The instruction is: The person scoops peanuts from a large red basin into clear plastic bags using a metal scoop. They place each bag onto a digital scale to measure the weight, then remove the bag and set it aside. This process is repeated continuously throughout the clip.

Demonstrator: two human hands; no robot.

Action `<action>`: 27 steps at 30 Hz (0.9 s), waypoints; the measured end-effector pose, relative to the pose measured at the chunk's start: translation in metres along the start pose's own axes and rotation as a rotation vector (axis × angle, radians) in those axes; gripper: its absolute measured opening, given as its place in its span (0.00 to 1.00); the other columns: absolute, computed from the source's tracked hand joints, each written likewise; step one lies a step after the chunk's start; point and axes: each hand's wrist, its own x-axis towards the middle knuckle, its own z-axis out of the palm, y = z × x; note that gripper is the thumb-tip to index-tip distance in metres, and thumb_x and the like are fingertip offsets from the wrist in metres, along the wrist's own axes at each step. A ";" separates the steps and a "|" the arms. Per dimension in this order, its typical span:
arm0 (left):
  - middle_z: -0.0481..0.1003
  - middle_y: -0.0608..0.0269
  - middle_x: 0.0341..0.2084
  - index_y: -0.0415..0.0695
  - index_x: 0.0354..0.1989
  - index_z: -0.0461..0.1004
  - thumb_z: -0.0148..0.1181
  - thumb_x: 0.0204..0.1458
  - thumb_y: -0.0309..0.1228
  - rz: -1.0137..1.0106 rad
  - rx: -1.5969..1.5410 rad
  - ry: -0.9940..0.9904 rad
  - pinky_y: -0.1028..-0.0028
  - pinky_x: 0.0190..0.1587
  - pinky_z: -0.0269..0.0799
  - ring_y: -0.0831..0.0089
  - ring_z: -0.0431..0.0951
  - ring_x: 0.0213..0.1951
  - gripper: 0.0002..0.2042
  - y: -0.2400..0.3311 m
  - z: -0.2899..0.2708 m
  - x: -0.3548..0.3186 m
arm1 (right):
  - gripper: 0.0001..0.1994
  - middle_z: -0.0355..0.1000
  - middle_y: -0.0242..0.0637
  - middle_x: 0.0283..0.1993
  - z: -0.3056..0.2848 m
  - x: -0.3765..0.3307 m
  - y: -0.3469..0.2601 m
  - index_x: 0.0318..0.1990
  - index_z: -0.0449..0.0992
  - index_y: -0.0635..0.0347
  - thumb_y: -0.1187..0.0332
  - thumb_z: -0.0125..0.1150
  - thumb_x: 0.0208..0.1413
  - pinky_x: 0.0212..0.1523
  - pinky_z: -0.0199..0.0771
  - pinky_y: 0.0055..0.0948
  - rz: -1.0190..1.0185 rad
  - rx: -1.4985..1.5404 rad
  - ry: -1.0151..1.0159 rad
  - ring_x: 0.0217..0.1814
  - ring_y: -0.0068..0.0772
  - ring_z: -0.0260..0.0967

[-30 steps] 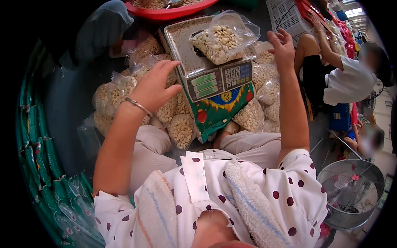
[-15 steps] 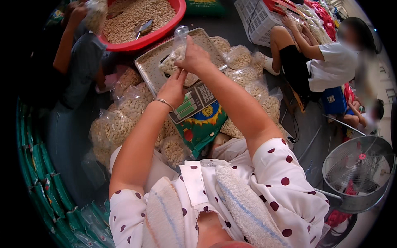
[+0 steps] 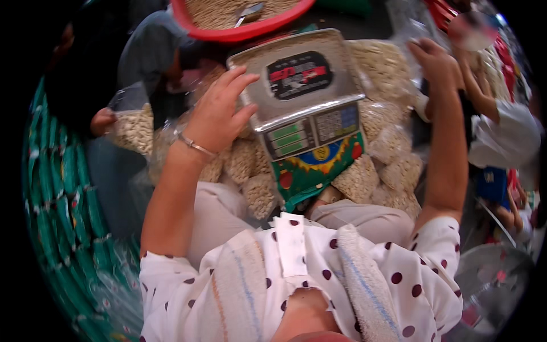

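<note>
My left hand [image 3: 219,111] is open with its fingers spread, beside the left edge of the metal pan of a weighing scale [image 3: 347,77]. Nothing lies on the pan, and a dark printed label shows on it. My right hand [image 3: 437,65] is out to the right, its fingers closed on the thin top of a clear plastic bag [image 3: 379,62]. That bag is full of pale, flat beans or seeds; motion blurs its upper part. More filled bags [image 3: 379,117] lie below it, right of the scale. A green printed sack [image 3: 319,168] is under the scale's display.
Beyond the scale stands a red tub [image 3: 245,34] of loose beans or seeds with a metal scoop [image 3: 248,14]. At left, a co-worker's hand [image 3: 102,121] holds a filled bag [image 3: 134,128]. Green packs [image 3: 65,211] are stacked far left. A fan [image 3: 493,273] stands lower right.
The filled bag has left the scale pan and moved right with my right hand. My left hand has parted from it and opened. A co-worker's filled bag now hangs lower at left.
</note>
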 end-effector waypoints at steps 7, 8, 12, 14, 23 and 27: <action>0.74 0.57 0.44 0.44 0.51 0.70 0.60 0.48 0.29 -0.442 0.229 -0.059 0.71 0.46 0.71 0.65 0.76 0.43 0.20 -0.076 -0.062 -0.062 | 0.12 0.71 0.36 0.25 0.017 0.015 0.216 0.34 0.74 0.69 0.65 0.59 0.53 0.33 0.65 0.30 0.140 -0.248 -0.236 0.28 0.27 0.67; 0.75 0.58 0.41 0.43 0.50 0.71 0.60 0.49 0.29 -0.496 0.242 -0.035 0.72 0.43 0.72 0.68 0.77 0.38 0.18 -0.084 -0.065 -0.073 | 0.11 0.72 0.39 0.25 0.031 0.008 0.257 0.33 0.74 0.69 0.66 0.59 0.53 0.32 0.65 0.33 0.113 -0.293 -0.231 0.27 0.31 0.68; 0.76 0.60 0.38 0.42 0.48 0.73 0.59 0.50 0.28 -0.700 0.107 -0.015 0.77 0.39 0.73 0.75 0.75 0.34 0.15 -0.132 -0.054 -0.119 | 0.18 0.74 0.52 0.41 0.081 -0.033 0.319 0.43 0.76 0.64 0.58 0.57 0.53 0.47 0.68 0.42 0.415 -0.667 -0.234 0.47 0.50 0.71; 0.75 0.62 0.37 0.42 0.48 0.73 0.59 0.51 0.28 -0.736 0.019 -0.072 0.78 0.39 0.73 0.77 0.75 0.34 0.15 -0.156 -0.048 -0.141 | 0.20 0.72 0.51 0.47 0.099 -0.040 0.325 0.48 0.75 0.61 0.57 0.58 0.52 0.51 0.66 0.41 0.409 -0.668 -0.079 0.53 0.52 0.68; 0.74 0.67 0.37 0.43 0.46 0.72 0.57 0.53 0.28 -0.675 -0.353 -0.485 0.78 0.41 0.70 0.79 0.72 0.36 0.12 -0.162 -0.016 -0.156 | 0.16 0.75 0.34 0.41 0.156 -0.154 -0.072 0.43 0.75 0.51 0.75 0.65 0.45 0.38 0.75 0.31 -0.628 0.012 -0.563 0.40 0.36 0.74; 0.73 0.54 0.45 0.42 0.53 0.66 0.60 0.49 0.37 -0.411 -0.077 -1.008 0.73 0.49 0.68 0.66 0.74 0.45 0.23 -0.117 0.018 -0.163 | 0.24 0.60 0.42 0.61 0.226 -0.289 -0.099 0.58 0.62 0.53 0.72 0.50 0.51 0.35 0.76 0.37 -0.806 -0.005 -1.453 0.39 0.45 0.74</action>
